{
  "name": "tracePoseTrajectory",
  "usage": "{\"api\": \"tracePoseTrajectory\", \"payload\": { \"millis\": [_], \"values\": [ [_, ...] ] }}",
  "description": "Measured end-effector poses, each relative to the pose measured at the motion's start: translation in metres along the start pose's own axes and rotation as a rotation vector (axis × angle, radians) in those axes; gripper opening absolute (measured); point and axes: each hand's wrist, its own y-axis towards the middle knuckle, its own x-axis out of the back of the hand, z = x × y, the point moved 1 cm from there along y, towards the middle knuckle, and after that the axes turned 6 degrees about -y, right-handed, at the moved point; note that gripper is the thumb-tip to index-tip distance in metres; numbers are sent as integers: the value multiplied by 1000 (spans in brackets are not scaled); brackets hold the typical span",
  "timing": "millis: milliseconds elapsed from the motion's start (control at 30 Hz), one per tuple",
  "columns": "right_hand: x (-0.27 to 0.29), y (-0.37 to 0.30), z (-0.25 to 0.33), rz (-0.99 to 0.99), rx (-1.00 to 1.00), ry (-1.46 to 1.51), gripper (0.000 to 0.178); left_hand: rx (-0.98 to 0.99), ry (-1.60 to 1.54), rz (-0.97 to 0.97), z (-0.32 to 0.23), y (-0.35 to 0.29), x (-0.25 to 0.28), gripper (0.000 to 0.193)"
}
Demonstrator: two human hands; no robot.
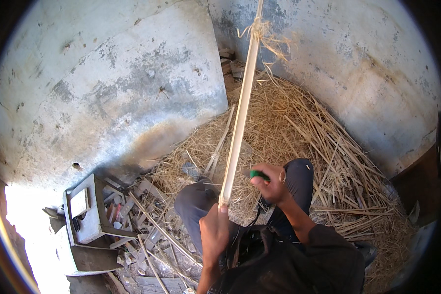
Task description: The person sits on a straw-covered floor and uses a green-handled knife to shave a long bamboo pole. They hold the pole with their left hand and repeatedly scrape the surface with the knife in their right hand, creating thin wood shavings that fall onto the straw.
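So, the bamboo strip point(240, 127) slants up in front of the person, near end between the knees point(299, 172) (closer to the left one), far end running out past the top of the view. Left hand point(213, 236) has its fingers closed around that near end, thumb up by the tip, presumably because something this long would swing about without a firm grip down low. Hollow side seems to face the person.

Right hand point(274, 186) is just right of the strip, not touching it, fingers curled tight around a green handle point(259, 175). I'd guess a knife, but whatever pokes out past the grip is too blurry to tell. Knees are spread wide, which probably gives both arms some room.

Up near the far end, a tuft of fibres point(268, 40) hangs off a joint. Beyond the knees, straw point(294, 120) is heaped against the wall point(372, 93), maybe to save floor space.
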Motion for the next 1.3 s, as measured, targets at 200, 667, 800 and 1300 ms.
{"api": "tracePoseTrajectory", "payload": {
  "millis": [200,667,800,1300],
  "values": [
    [-13,-2,14,80,211,-58,42,-67,-5,-34,-12,6,-7,35],
    [-9,5,22,63,284,-102,36,-59,62,-57,-17,4,-8,34],
    [-6,6,20,66,333,-142,39,-18,10,-38,-23,1,-9,36],
    [24,33,-26,-210,-51,-255,40,43,-28,55,-6,-27,-5,35]
  ]
}}
